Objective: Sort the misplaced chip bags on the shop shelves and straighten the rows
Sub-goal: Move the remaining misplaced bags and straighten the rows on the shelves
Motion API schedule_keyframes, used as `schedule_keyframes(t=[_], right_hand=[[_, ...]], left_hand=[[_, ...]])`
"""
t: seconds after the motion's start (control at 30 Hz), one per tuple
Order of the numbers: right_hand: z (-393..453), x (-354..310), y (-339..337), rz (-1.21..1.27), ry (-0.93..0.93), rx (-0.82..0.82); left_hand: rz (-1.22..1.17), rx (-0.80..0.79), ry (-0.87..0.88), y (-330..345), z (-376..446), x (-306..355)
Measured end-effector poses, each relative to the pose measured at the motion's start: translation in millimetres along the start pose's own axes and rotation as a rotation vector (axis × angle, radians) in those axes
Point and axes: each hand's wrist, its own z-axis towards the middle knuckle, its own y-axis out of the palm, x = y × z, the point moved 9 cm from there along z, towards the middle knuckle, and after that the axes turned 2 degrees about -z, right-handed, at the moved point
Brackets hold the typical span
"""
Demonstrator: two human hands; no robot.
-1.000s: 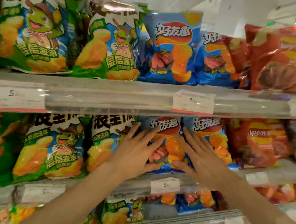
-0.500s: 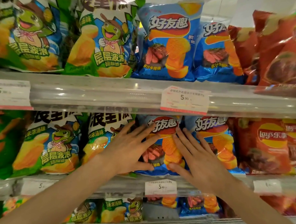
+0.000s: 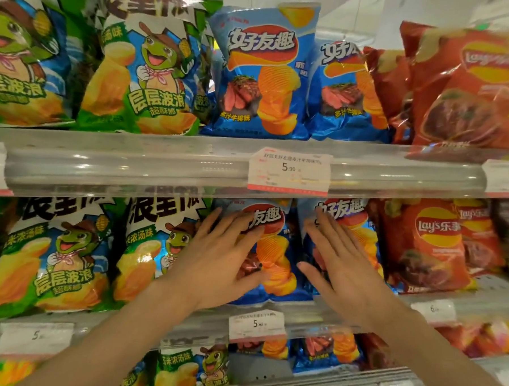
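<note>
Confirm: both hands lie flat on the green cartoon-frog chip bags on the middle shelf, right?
Wrong bags. The head view shows the left hand and right hand flat on the blue steak-flavour chip bags on the middle shelf; the green cartoon-frog chip bags sit further left.

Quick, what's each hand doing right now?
Left hand: open, flat on a blue chip bag.
Right hand: open, flat on the next blue bag.
</note>
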Motion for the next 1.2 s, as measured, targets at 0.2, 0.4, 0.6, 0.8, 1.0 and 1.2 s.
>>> schedule_keyframes(t=[0.2, 0.4, 0.6, 0.8, 1.0, 1.2], right_hand=[[-19, 61, -7, -0.014, 0.176, 0.048], [-23, 78, 9, 0.043, 0.210, -0.015], [-27, 79, 20, 0.010, 0.215, -0.122], [-25, 82, 20, 0.043, 0.217, -0.139], [-19, 88, 5, 0.103, 0.168, -0.071], [5, 99, 6, 0.045, 0.090, -0.113]], left_hand=[[0.033, 0.055, 0.091, 19, 42, 56], [0.025, -0.045, 0.116, 46, 73, 78], [0.039, -0.023, 0.110, 50, 73, 81], [0.048, -0.020, 0.070, 48, 74, 83], [0.012, 0.051, 0.082, 29, 87, 84], [0.027, -0.136, 0.067, 48, 94, 81]])
